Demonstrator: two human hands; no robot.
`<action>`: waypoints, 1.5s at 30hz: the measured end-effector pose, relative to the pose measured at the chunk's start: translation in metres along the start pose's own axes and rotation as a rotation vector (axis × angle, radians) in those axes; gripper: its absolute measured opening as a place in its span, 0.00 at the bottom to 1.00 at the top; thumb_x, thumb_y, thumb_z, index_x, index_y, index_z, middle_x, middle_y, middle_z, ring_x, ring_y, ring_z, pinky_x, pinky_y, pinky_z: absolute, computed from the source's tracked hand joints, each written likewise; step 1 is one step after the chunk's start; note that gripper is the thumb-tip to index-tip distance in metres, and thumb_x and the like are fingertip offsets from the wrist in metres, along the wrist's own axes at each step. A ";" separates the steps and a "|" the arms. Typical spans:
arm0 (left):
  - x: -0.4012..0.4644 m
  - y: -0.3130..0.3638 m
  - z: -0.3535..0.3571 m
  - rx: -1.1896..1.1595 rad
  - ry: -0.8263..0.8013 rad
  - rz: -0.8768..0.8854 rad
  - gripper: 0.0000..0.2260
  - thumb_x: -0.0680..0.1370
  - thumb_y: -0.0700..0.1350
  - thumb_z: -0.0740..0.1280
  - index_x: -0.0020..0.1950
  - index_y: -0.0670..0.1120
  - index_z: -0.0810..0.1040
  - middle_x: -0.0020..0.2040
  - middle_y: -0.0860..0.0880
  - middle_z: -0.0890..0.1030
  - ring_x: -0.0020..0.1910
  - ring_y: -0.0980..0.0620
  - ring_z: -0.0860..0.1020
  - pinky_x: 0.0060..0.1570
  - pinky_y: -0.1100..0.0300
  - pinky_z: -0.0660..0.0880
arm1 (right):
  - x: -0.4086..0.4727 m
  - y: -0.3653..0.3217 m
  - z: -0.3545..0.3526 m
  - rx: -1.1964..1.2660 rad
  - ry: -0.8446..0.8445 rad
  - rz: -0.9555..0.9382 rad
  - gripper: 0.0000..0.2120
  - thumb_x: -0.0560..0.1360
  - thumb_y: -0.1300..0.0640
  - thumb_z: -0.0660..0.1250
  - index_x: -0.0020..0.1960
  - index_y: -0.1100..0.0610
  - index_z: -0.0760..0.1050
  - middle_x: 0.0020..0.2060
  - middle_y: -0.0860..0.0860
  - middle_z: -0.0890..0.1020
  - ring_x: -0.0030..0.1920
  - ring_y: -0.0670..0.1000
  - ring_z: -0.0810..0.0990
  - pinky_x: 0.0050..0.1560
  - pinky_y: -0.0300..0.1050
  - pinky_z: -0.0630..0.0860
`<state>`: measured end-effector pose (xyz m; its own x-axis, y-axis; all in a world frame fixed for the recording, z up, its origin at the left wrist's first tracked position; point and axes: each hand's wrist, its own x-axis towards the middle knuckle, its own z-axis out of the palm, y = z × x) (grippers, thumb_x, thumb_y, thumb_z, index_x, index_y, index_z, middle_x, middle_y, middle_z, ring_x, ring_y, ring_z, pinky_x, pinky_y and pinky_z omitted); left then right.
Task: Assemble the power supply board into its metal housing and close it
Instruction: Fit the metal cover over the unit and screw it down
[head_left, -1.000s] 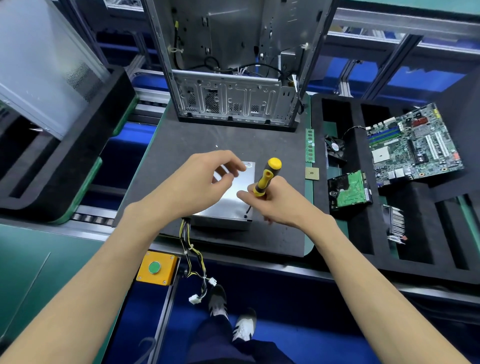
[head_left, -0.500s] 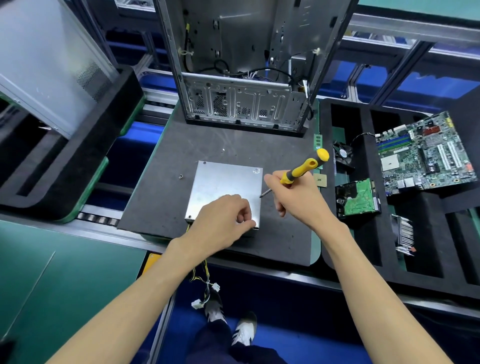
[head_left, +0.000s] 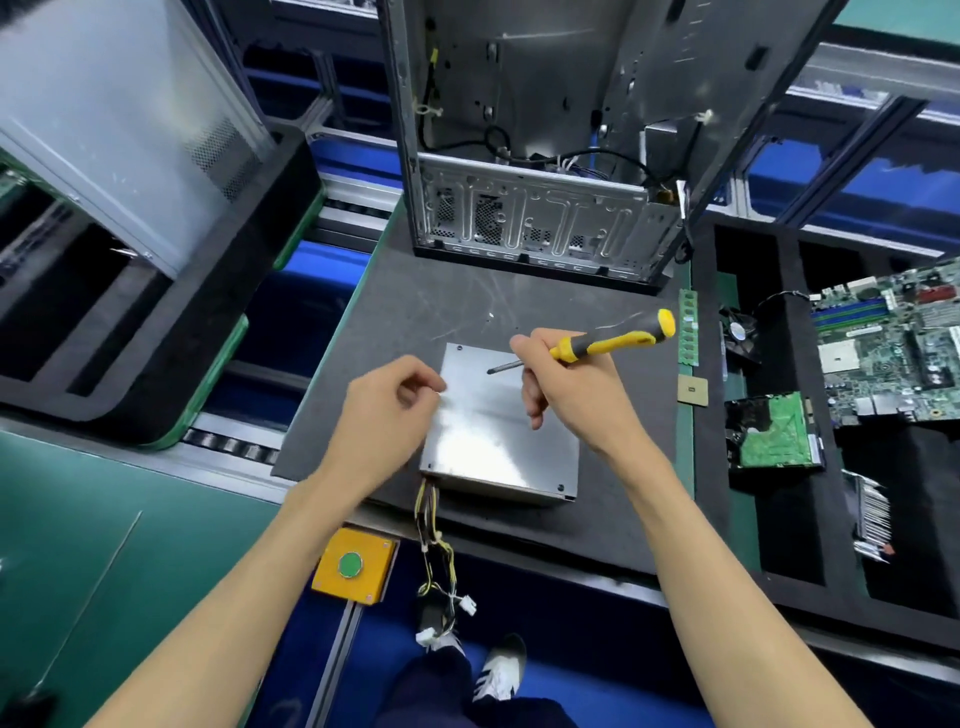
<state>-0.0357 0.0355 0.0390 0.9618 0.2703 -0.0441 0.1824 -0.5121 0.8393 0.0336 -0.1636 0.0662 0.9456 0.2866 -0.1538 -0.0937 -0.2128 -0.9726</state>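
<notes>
The power supply housing (head_left: 498, 441), a silver metal box with its lid on, lies flat on the dark mat (head_left: 405, 306). Its yellow and black wire bundle (head_left: 434, 525) hangs over the mat's near edge. My left hand (head_left: 384, 415) hovers at the box's left edge, thumb and forefinger pinched on what seems to be a small screw, too tiny to make out. My right hand (head_left: 571, 400) grips a yellow-and-black screwdriver (head_left: 613, 340) nearly level, its tip above the lid's far part.
An open computer chassis (head_left: 530, 223) stands at the mat's far end. To the right, a black foam tray holds a motherboard (head_left: 893, 348), hard drive (head_left: 774, 431), fan (head_left: 740, 332), memory stick (head_left: 688, 327) and processor (head_left: 692, 389). A yellow button box (head_left: 353, 564) sits below the mat.
My left hand left the box's near right corner and went to its left edge, where a loose screw lay. My right hand swung the screwdriver from upright to nearly level.
</notes>
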 end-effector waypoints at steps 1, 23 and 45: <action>0.008 -0.012 -0.006 0.015 0.013 -0.053 0.12 0.76 0.37 0.68 0.41 0.54 0.82 0.35 0.53 0.81 0.36 0.53 0.80 0.41 0.62 0.78 | 0.004 0.002 0.008 -0.002 -0.008 0.007 0.21 0.79 0.53 0.66 0.33 0.62 0.65 0.24 0.55 0.74 0.25 0.54 0.74 0.29 0.42 0.74; 0.092 -0.069 -0.003 0.315 -0.109 -0.065 0.04 0.77 0.47 0.69 0.44 0.55 0.80 0.40 0.56 0.80 0.39 0.54 0.77 0.48 0.50 0.79 | 0.048 0.020 0.037 0.041 0.122 0.136 0.16 0.72 0.57 0.63 0.27 0.54 0.63 0.23 0.55 0.74 0.22 0.55 0.73 0.27 0.40 0.70; 0.020 0.130 0.139 -0.043 -0.372 0.299 0.09 0.78 0.36 0.66 0.45 0.49 0.82 0.34 0.56 0.79 0.32 0.58 0.75 0.36 0.72 0.69 | -0.068 0.047 -0.163 0.107 0.639 0.158 0.25 0.77 0.36 0.64 0.27 0.49 0.74 0.19 0.47 0.68 0.19 0.47 0.65 0.21 0.33 0.62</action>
<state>0.0360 -0.1388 0.0726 0.9800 -0.1980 0.0179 -0.1142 -0.4869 0.8660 0.0159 -0.3449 0.0595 0.9135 -0.3577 -0.1939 -0.2451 -0.1033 -0.9640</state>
